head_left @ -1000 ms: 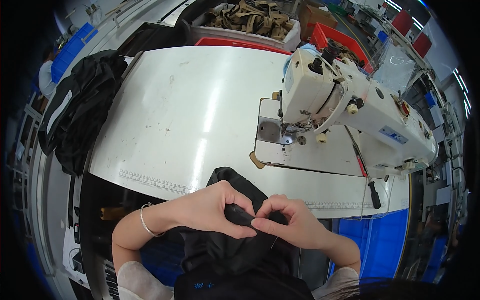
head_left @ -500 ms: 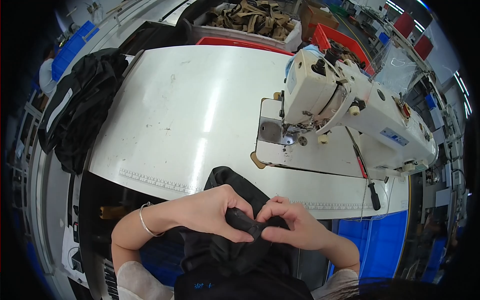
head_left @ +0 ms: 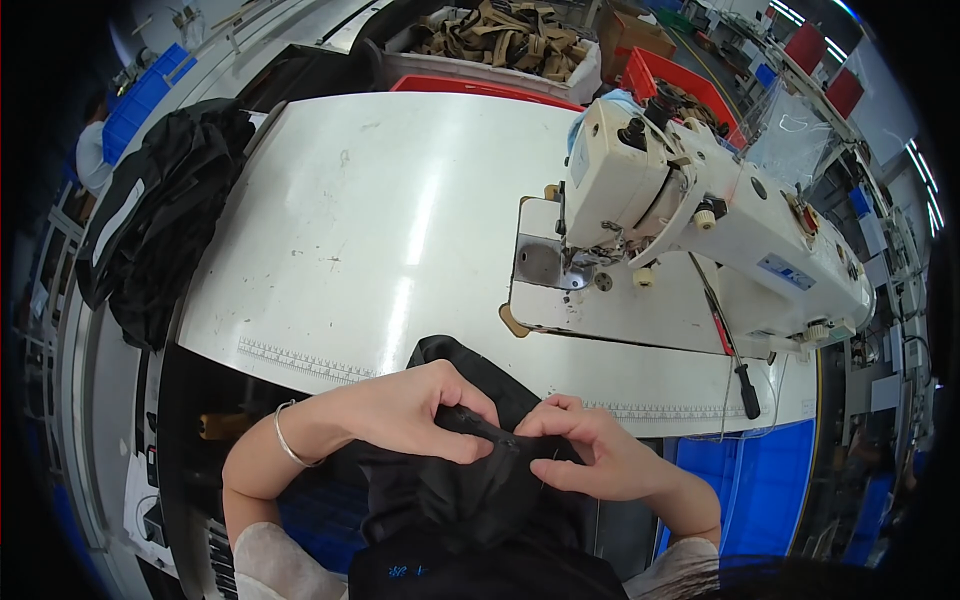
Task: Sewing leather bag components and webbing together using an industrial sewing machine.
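A piece of black fabric (head_left: 470, 500) lies over the table's front edge and down onto my lap. My left hand (head_left: 430, 420) is closed on it, thumb and fingers curled round a folded strip at the top. Close beside it, my right hand (head_left: 595, 455) grips the same fabric with bent fingertips, its thumb slightly apart below them. A white sewing machine (head_left: 720, 230) stands beyond my right hand, and a black-handled screwdriver (head_left: 749, 390) lies on the white table (head_left: 360, 230) by its bed.
A heap of black fabric (head_left: 160, 210) hangs at the table's left edge. A bin of tan straps (head_left: 500, 40) and red bins (head_left: 685, 75) stand behind. Blue bins (head_left: 740, 490) are below at right. A co-worker (head_left: 95, 150) is at far left.
My left hand has shifted a little up and to the left with the folded strip. My right thumb has moved right, away from my left fingertips.
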`<state>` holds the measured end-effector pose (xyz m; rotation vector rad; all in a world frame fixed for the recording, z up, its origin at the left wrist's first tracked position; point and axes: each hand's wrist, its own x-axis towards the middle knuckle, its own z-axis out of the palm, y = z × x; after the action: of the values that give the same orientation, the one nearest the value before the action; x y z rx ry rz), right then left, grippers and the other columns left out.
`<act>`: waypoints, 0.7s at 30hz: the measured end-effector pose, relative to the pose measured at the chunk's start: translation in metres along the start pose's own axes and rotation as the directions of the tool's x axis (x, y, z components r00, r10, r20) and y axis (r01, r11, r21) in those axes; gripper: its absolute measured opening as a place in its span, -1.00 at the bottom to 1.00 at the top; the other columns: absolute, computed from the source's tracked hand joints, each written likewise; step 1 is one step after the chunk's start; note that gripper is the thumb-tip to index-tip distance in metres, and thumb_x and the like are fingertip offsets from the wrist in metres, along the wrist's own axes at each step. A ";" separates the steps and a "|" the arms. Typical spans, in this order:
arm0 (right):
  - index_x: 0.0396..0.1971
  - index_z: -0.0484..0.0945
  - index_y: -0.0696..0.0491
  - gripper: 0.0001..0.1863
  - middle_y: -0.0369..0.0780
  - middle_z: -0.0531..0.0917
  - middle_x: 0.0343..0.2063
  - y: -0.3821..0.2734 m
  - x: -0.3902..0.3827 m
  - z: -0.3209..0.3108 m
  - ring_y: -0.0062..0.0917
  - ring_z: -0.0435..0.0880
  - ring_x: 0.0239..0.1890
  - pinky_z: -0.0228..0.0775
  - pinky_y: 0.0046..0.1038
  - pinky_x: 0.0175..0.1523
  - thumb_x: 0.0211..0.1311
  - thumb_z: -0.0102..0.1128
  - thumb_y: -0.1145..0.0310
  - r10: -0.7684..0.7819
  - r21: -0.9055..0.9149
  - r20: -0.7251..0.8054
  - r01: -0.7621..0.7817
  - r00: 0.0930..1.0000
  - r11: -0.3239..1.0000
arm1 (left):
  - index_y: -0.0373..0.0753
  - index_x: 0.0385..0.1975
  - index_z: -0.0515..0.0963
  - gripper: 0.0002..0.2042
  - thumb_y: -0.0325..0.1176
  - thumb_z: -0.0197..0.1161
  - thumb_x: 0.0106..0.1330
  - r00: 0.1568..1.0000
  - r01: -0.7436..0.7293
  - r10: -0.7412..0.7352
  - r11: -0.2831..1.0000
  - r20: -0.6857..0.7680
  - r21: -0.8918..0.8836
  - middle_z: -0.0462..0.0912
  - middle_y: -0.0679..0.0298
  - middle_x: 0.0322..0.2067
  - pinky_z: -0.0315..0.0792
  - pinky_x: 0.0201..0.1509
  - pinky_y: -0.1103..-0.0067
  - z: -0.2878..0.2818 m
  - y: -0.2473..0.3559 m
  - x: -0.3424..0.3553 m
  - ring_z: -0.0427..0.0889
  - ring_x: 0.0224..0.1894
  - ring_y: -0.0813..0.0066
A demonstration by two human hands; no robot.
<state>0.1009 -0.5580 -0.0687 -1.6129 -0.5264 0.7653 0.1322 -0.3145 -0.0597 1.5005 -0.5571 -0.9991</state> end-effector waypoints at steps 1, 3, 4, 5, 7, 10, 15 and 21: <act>-0.26 0.57 0.02 -0.78 -0.37 0.55 -0.32 -0.001 0.001 0.001 -0.49 0.29 -0.02 0.06 -0.41 0.17 0.13 0.27 0.25 0.000 0.000 -0.001 0.000 1.000 1.000 | -0.39 -0.45 0.55 -0.91 -0.49 0.18 0.12 1.000 0.000 0.000 1.000 0.001 0.001 0.42 0.46 -0.67 0.18 -0.49 0.72 -0.001 0.001 0.000 0.29 -0.56 0.81; -0.32 0.57 0.02 -0.82 -0.38 0.55 -0.34 -0.002 0.003 0.005 -0.51 0.30 -0.05 0.06 -0.42 0.17 0.14 0.26 0.26 0.107 0.041 -0.041 -0.106 0.993 0.994 | -0.38 -0.44 0.56 -0.91 -0.49 0.19 0.12 0.999 0.041 -0.041 0.999 0.032 0.011 0.45 0.44 -0.64 0.20 -0.48 0.72 -0.002 0.005 0.000 0.30 -0.54 0.80; -0.32 0.57 0.02 -0.82 -0.38 0.55 -0.34 -0.002 0.004 0.005 -0.51 0.30 -0.05 0.06 -0.42 0.17 0.14 0.26 0.26 0.107 0.041 -0.043 -0.105 0.993 0.994 | -0.38 -0.44 0.56 -0.91 -0.49 0.19 0.12 0.999 0.041 -0.041 0.999 0.034 0.012 0.45 0.44 -0.64 0.20 -0.48 0.72 -0.002 0.006 0.001 0.30 -0.54 0.80; -0.35 0.56 0.01 -0.83 -0.40 0.54 -0.35 -0.001 0.006 0.004 -0.53 0.31 -0.08 0.04 -0.43 0.18 0.14 0.26 0.26 0.094 0.021 -0.035 -0.094 0.995 0.995 | -0.38 -0.44 0.56 -0.91 -0.49 0.19 0.12 0.998 0.048 -0.049 0.999 0.036 0.020 0.46 0.44 -0.64 0.21 -0.47 0.72 -0.002 0.006 0.001 0.31 -0.53 0.80; -0.37 0.55 0.01 -0.84 -0.41 0.54 -0.37 0.000 0.008 0.004 -0.56 0.33 -0.11 0.03 -0.44 0.19 0.14 0.25 0.26 0.079 0.002 -0.024 -0.079 0.997 0.997 | -0.38 -0.44 0.56 -0.91 -0.49 0.19 0.12 0.998 0.057 -0.058 0.998 0.035 0.030 0.47 0.43 -0.63 0.23 -0.45 0.72 -0.002 0.006 0.001 0.32 -0.52 0.79; -0.40 0.54 0.01 -0.85 -0.42 0.53 -0.40 0.003 0.007 0.003 -0.59 0.36 -0.15 -0.01 -0.44 0.22 0.14 0.25 0.27 -0.003 -0.035 -0.025 0.002 1.000 0.999 | -0.38 -0.45 0.56 -0.92 -0.50 0.20 0.11 1.000 0.019 -0.019 0.999 0.009 0.032 0.48 0.42 -0.63 0.25 -0.42 0.72 0.000 0.002 0.001 0.33 -0.51 0.79; -0.34 0.54 0.03 -0.83 -0.40 0.54 -0.40 0.001 0.003 0.001 -0.61 0.38 -0.14 -0.04 -0.40 0.27 0.13 0.25 0.29 -0.055 -0.044 -0.012 0.054 0.998 0.998 | -0.37 -0.44 0.56 -0.92 -0.52 0.22 0.08 1.000 -0.005 0.004 1.000 0.020 0.021 0.51 0.42 -0.60 0.26 -0.41 0.71 0.001 0.004 0.000 0.37 -0.50 0.77; -0.33 0.56 0.01 -0.84 -0.43 0.55 -0.39 -0.005 0.002 0.005 -0.59 0.38 -0.14 -0.01 -0.42 0.23 0.14 0.25 0.27 0.053 0.054 -0.092 -0.048 0.994 0.997 | -0.36 -0.40 0.57 -0.89 -0.52 0.24 0.08 1.000 -0.028 0.028 0.999 -0.005 0.021 0.55 0.41 -0.56 0.32 -0.34 0.72 0.003 0.007 -0.001 0.43 -0.46 0.75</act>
<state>0.0992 -0.5523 -0.0648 -1.6105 -0.3963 0.7313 0.1306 -0.3164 -0.0524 1.5098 -0.5848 -0.9704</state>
